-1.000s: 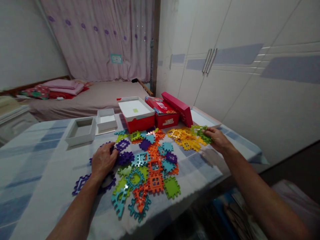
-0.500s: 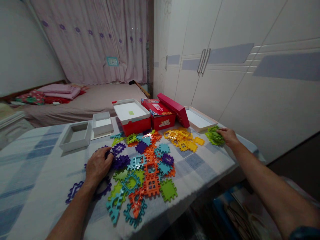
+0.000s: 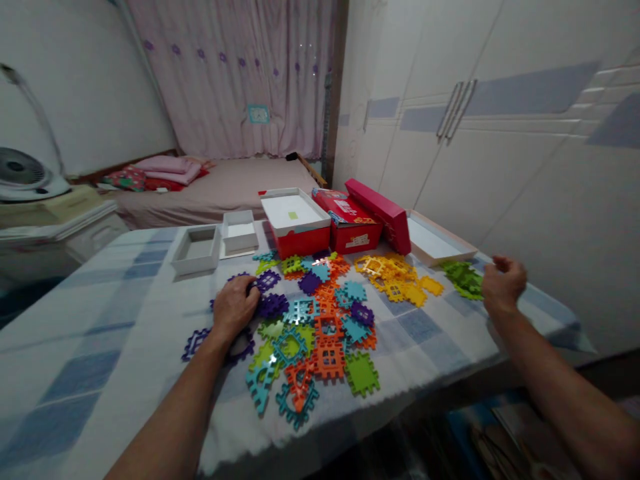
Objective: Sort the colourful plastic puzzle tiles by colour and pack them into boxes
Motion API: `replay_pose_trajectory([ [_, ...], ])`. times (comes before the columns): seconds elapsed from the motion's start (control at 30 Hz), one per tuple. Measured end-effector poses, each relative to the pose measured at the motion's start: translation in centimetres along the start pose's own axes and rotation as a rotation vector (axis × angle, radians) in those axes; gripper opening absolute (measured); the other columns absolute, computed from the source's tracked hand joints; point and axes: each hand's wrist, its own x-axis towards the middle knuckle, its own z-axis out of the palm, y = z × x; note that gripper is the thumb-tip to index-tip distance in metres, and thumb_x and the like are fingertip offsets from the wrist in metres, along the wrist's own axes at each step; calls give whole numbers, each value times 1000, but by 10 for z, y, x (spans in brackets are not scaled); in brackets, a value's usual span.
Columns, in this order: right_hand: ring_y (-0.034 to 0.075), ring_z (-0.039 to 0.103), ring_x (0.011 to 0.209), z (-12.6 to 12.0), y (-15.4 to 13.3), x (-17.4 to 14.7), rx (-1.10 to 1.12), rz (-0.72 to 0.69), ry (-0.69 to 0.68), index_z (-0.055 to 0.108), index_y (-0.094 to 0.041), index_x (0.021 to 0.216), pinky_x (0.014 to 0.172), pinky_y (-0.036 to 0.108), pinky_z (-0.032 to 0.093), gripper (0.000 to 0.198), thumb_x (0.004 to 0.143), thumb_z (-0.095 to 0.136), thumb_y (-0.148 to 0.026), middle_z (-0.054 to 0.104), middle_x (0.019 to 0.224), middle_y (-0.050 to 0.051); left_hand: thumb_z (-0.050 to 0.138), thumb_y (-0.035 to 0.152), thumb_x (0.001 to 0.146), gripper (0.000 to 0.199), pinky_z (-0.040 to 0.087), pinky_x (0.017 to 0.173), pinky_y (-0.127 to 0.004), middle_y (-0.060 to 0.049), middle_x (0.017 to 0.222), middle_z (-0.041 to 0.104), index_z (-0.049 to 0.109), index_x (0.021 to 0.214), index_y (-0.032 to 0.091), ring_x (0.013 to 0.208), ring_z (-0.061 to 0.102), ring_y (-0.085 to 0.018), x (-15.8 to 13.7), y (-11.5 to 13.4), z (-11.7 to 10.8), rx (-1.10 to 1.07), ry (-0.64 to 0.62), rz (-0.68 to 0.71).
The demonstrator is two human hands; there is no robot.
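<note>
My left hand [image 3: 234, 308] lies at the left of the heap, its curled fingers and thumb closed over purple interlocking plastic pieces [image 3: 273, 305]; the fingertips are partly hidden. My right hand [image 3: 505, 285] is just right of a small pile of green interlocking pieces [image 3: 461, 279], fingers bent, thumb apart, holding nothing visible. Between my hands spread orange pieces [image 3: 330, 360], turquoise pieces [image 3: 302, 311] and a flat green square piece [image 3: 362, 373], overlapping one another. Yellow pieces [image 3: 395, 275] form a separate pile nearer the right hand.
Behind the pieces stand two small grey-white box trays [image 3: 196, 249], red boxes [image 3: 355, 235], a tilted red lid [image 3: 383, 210] and a shallow white lid [image 3: 440, 243]. A checked cloth [image 3: 145, 347] covers the table. Wardrobe doors [image 3: 530, 160] rise at the right.
My right hand has let go of the green pieces, which now lie on the cloth, and has drawn slightly away. My left hand stays at the purple pieces. The view has turned left.
</note>
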Motion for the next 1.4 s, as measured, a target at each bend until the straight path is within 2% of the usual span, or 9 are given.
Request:
replay_pose_trajectory([
  [0.1, 25, 59, 103, 3, -46, -34, 116, -167, -36, 61, -26, 102, 86, 37, 47, 25, 79, 51, -24, 61, 112, 15, 38, 27, 84, 35, 42, 96, -33, -6, 112, 66, 66, 103, 20, 106, 58, -21, -1, 3, -1, -14, 8, 10],
  [0.2, 22, 63, 87, 17, -97, -73, 205, -369, -355, 62, -22, 94, 79, 37, 50, 20, 78, 52, -27, 64, 100, 11, 39, 26, 83, 30, 42, 96, -32, -4, 110, 67, 67, 95, 22, 105, 58, -20, -1, 4, -1, -29, 13, 15],
  [0.33, 19, 62, 91, 52, -153, -116, 223, -578, -756, 63, -19, 98, 82, 34, 49, 23, 82, 50, -29, 65, 101, 8, 40, 26, 84, 29, 42, 95, -33, -4, 108, 67, 67, 89, 22, 102, 58, -19, -1, 2, -1, -45, 14, 41],
  [0.53, 24, 54, 112, 107, -202, -151, -27, -810, -871, 59, -15, 117, 96, 39, 41, 34, 87, 46, -24, 60, 121, 13, 40, 28, 85, 28, 43, 91, -33, -4, 107, 67, 67, 90, 21, 99, 59, -20, -2, 3, 0, -51, 28, 52],
  [0.73, 28, 49, 120, 141, -204, -154, -188, -682, -898, 53, -15, 129, 99, 45, 37, 43, 89, 41, -26, 55, 131, 13, 42, 27, 85, 26, 43, 90, -33, -5, 108, 67, 67, 91, 21, 100, 59, -20, -2, 4, 2, -44, 33, 40],
  [0.97, 20, 60, 98, 119, -195, -145, 97, -673, -1001, 61, -18, 116, 91, 33, 44, 39, 79, 52, -22, 67, 107, 7, 43, 26, 85, 26, 43, 88, -32, -5, 107, 67, 68, 91, 21, 100, 59, -20, -1, 4, 2, -22, 43, 41],
  [1.07, 19, 61, 98, 117, -192, -140, 136, -617, -922, 63, -15, 112, 90, 31, 45, 35, 81, 49, -21, 66, 107, 8, 43, 26, 85, 26, 43, 87, -32, -5, 107, 67, 68, 90, 21, 99, 59, -20, -1, 4, 1, -14, 43, 46],
  [1.17, 23, 57, 106, 126, -187, -138, 2, -676, -844, 63, -12, 114, 96, 35, 41, 36, 82, 48, -20, 63, 115, 12, 42, 26, 85, 26, 43, 88, -32, -5, 107, 67, 68, 90, 21, 99, 59, -20, -2, 4, 1, -21, 35, 56],
  [1.4, 25, 52, 116, 144, -183, -144, -105, -736, -924, 58, -17, 124, 99, 38, 37, 42, 85, 49, -27, 59, 126, 11, 42, 26, 85, 27, 43, 92, -33, -5, 108, 67, 68, 90, 21, 102, 59, -20, -2, 4, 0, -32, 33, 50],
])
